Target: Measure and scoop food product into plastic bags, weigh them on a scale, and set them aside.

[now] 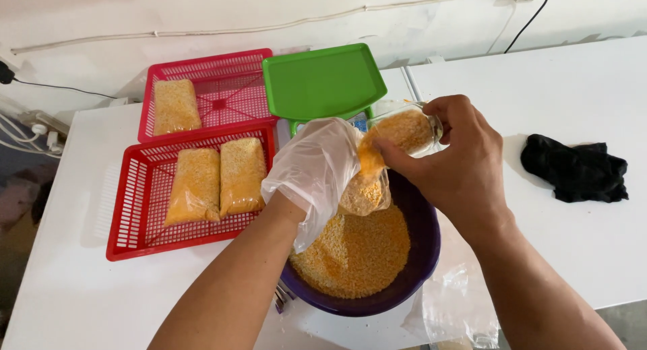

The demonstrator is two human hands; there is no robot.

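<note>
My left hand wears a loose clear plastic glove and holds a small clear bag partly filled with yellow grain. My right hand grips a clear cup of the same grain, tipped on its side against the bag's mouth. Both hands hover over a purple bowl holding a heap of yellow grain.
A green scale tray stands behind the bowl. Two red baskets lie at left: the near basket holds two filled bags, the far basket one. A black cloth lies at right. Empty clear bags sit by the bowl.
</note>
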